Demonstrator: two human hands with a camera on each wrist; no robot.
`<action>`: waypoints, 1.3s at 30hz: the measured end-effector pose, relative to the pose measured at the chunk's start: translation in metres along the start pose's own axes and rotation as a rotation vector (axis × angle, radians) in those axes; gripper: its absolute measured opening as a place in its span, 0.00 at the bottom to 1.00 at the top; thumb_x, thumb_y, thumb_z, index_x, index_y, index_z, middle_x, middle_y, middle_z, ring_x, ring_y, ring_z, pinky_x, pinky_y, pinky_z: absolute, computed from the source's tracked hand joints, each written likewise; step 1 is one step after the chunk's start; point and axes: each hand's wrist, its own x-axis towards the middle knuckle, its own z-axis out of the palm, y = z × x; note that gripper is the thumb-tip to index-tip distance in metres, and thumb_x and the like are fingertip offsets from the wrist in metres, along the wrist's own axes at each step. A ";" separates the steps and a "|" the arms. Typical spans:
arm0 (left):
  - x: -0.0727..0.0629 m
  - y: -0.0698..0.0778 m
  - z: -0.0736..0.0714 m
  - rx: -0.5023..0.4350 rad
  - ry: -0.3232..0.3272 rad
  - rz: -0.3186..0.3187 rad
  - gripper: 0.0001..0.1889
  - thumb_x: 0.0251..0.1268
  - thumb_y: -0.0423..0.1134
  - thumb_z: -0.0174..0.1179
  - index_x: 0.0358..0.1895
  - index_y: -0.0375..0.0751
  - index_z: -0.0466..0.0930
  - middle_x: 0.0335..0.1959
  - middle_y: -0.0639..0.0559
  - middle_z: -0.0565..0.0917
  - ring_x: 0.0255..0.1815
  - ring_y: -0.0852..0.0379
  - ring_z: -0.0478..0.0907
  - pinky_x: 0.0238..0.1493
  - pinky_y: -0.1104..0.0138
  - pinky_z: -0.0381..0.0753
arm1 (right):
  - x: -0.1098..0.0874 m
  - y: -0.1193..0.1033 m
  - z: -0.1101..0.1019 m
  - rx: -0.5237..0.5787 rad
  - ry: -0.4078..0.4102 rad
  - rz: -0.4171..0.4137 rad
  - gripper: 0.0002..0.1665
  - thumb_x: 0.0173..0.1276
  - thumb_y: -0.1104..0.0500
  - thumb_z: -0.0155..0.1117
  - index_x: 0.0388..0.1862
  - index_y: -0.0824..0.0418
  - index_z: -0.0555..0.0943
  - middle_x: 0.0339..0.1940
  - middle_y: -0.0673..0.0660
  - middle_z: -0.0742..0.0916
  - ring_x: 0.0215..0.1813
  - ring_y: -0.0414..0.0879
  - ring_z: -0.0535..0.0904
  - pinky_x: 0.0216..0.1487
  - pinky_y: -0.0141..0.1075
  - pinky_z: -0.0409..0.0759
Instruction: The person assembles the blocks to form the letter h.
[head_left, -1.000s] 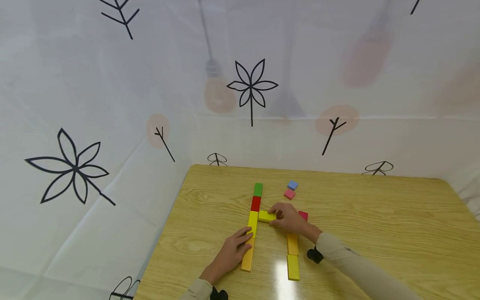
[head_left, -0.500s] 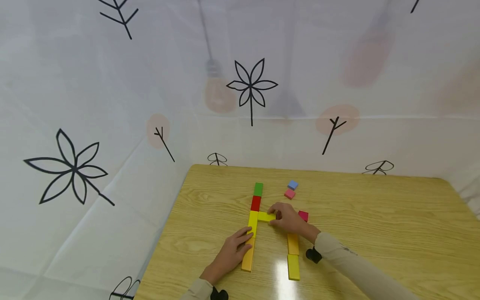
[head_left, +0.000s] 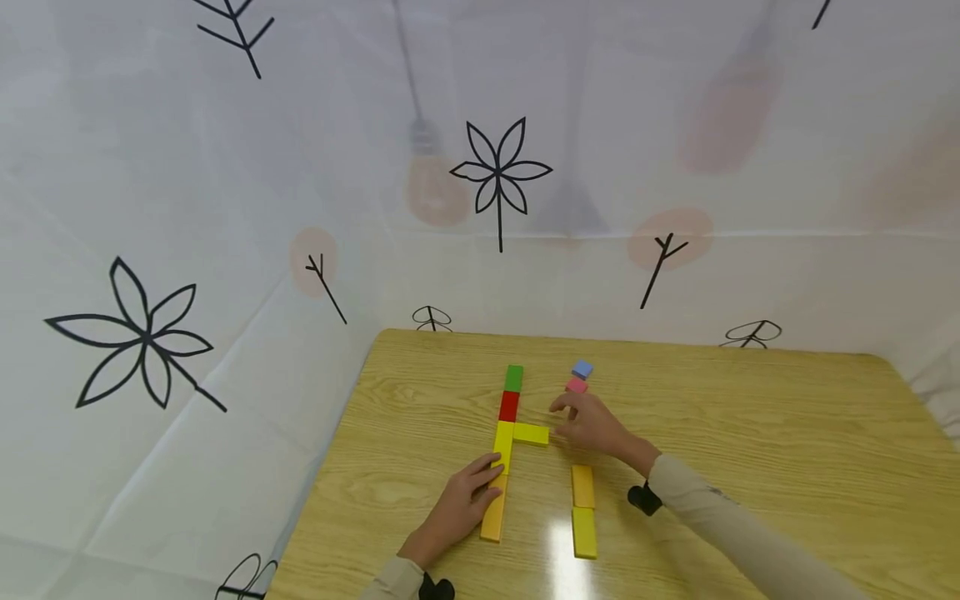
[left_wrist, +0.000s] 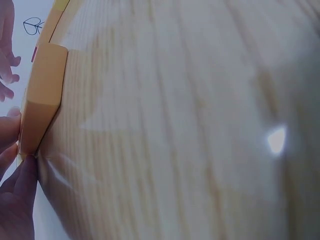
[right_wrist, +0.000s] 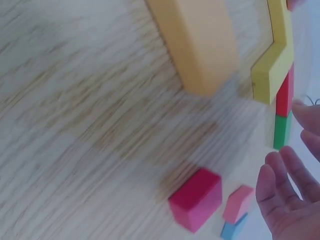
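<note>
Yellow crosspiece [head_left: 531, 434]: touching the block row [head_left: 504, 446], right side.
Right hand [head_left: 592, 423]: fingers spread, holding nothing — best drawn back without nudging.
Left hand [head_left: 457, 504]: loose fingers on the row — press lightly.

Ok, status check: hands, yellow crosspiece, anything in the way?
Left hand on the block row. Right hand empty. Yellow crosspiece against row, other end free. Dark pink block near right, possibly in the way.
</note>
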 end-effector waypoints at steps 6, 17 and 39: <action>0.000 0.001 -0.002 0.002 0.001 -0.002 0.20 0.72 0.38 0.52 0.63 0.31 0.72 0.67 0.43 0.68 0.67 0.45 0.65 0.60 0.59 0.72 | -0.009 0.003 -0.011 -0.039 0.002 0.011 0.16 0.57 0.67 0.70 0.46 0.68 0.81 0.43 0.63 0.83 0.35 0.49 0.74 0.32 0.37 0.75; 0.001 -0.001 -0.001 -0.005 0.009 -0.004 0.20 0.72 0.38 0.52 0.63 0.32 0.72 0.66 0.43 0.68 0.67 0.45 0.65 0.60 0.60 0.72 | -0.029 0.018 -0.024 -0.057 0.017 0.011 0.17 0.56 0.65 0.72 0.45 0.68 0.81 0.41 0.62 0.81 0.39 0.55 0.75 0.38 0.46 0.79; 0.002 -0.003 0.002 -0.008 0.013 -0.003 0.20 0.72 0.38 0.52 0.63 0.32 0.72 0.67 0.44 0.68 0.67 0.46 0.65 0.60 0.59 0.71 | -0.058 0.048 -0.018 -0.089 0.165 0.020 0.16 0.52 0.70 0.73 0.41 0.67 0.82 0.36 0.56 0.83 0.32 0.43 0.72 0.32 0.32 0.75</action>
